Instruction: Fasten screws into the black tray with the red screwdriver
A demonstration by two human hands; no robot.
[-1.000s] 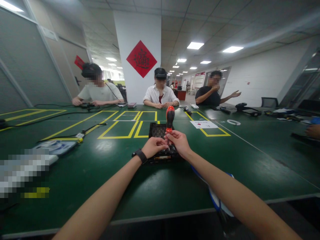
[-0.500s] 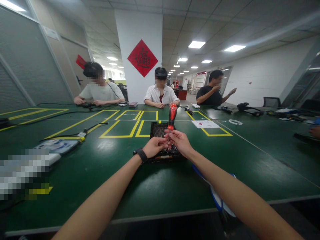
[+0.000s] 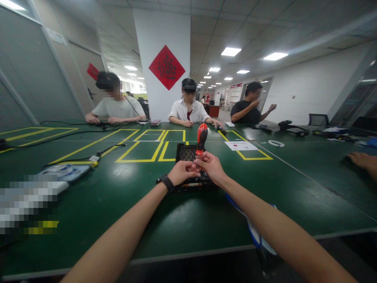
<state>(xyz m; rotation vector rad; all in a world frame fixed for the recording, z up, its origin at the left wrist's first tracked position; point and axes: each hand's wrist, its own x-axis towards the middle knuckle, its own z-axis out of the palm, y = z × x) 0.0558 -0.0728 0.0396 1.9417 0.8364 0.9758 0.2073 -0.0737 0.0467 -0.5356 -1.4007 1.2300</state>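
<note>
Since the earlier frame, the far person (image 3: 188,112) has stretched an arm to a black gadget (image 3: 222,130), and the driver (image 3: 202,137) stands a little straighter. It is handle-up over the black box (image 3: 203,184), near the table's (image 3: 165,220) middle. The right hand (image 3: 213,169) pinches it closed below the handle; the left hand (image 3: 184,173) is pinched beside it, any hold unclear. With the handle's bulk above so low a grip, it could tip, and its hidden tip slip.
</note>
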